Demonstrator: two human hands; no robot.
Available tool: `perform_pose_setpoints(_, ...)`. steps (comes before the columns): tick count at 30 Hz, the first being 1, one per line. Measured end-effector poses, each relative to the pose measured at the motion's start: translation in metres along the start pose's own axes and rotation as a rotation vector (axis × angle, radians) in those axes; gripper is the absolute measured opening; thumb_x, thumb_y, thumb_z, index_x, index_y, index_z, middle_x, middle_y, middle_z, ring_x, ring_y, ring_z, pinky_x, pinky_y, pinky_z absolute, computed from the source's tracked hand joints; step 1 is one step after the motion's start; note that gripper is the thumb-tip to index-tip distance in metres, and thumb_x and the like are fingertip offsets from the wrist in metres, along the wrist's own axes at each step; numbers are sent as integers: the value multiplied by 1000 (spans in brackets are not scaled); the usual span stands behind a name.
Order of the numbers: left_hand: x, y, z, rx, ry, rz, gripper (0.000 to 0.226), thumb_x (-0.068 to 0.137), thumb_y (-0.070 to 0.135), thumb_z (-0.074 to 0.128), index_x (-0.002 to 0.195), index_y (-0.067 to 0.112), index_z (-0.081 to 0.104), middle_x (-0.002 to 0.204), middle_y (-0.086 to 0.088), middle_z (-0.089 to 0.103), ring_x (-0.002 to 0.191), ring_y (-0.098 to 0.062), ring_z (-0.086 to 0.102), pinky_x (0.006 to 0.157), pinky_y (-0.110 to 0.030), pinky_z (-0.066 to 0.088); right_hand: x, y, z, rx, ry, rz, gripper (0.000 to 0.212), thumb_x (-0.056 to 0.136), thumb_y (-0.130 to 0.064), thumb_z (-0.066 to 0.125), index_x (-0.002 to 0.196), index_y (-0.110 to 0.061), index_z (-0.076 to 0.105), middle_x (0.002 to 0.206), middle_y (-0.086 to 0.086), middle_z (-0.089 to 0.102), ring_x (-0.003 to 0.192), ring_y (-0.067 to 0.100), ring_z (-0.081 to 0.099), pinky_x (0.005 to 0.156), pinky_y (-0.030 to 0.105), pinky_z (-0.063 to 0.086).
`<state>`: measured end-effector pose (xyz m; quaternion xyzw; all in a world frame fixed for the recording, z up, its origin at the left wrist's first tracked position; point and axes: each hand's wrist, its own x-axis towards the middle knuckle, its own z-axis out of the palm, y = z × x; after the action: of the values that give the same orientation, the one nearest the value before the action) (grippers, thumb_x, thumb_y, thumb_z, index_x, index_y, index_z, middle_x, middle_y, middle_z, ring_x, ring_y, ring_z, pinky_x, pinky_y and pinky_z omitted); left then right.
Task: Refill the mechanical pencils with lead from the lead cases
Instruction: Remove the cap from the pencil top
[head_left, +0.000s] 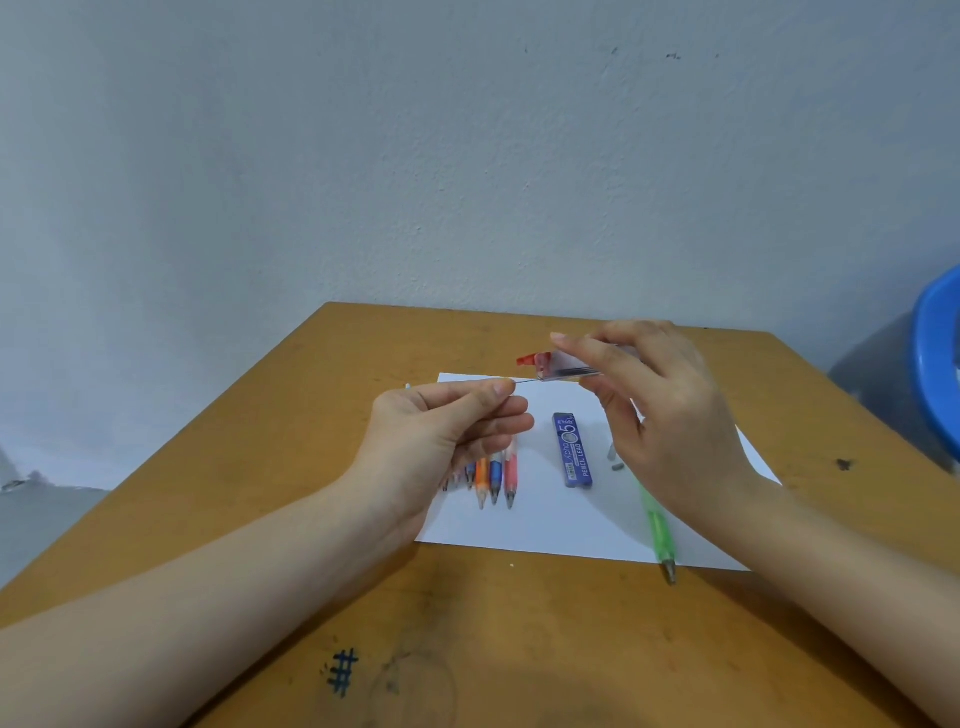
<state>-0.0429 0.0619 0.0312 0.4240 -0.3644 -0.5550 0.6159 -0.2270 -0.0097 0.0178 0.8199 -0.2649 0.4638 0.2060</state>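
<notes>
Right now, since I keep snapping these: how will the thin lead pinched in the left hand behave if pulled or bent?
The lead looks hair-thin and straight, so probably stiff but brittle; bending it sideways would likely snap it. It spans unsupported between the left hand and the clear case in the right hand, so a straight pull seems safest.

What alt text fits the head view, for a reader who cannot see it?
A left hand pinches a thin lead sticking out of a clear lead case, held by the right hand above white paper on a wooden table. On the paper lie a row of coloured pencils, a blue lead case and, partly off it, a green pencil.
</notes>
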Motion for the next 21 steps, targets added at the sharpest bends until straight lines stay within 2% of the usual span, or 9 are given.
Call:
perform_pose_setpoints(4, 1, 0, 0, 3, -6, 6, 17, 78, 12, 67, 90, 0, 71, 85, -15, 74, 76, -19, 73, 63, -19, 58, -1, -1, 0, 13, -9, 10, 38, 85, -1, 58, 122, -11, 62, 101, 12, 63, 94, 23, 55, 75, 41, 49)
perform_pose_setpoints(9, 0, -2, 1, 63, -29, 60, 24, 65, 4, 73, 89, 4, 71, 85, -13, 74, 79, -19, 72, 66, -21, 57, -1, -3, 0, 29, -14, 24, 39, 85, -2, 59, 123, -11, 62, 101, 11, 63, 94, 23, 55, 76, 39, 51)
perform_pose_setpoints(13, 1, -3, 0, 112, -23, 129, 26, 57, 10, 76, 83, 9, 71, 81, -8, 74, 80, -17, 71, 69, -24, 57, -1, -7, -1, 66, -23, 32, 36, 88, -6, 58, 123, -11, 61, 101, 9, 62, 92, 20, 53, 75, 36, 50)
perform_pose_setpoints(21, 0, -3, -1, 157, -23, 269, 17, 64, 21, 73, 78, 14, 69, 76, -6, 71, 75, -18, 70, 66, -24, 56, -3, -11, -1, 106, -61, 52, 33, 92, -17, 55, 124, -14, 61, 102, 5, 61, 89, 18, 56, 71, 28, 49)
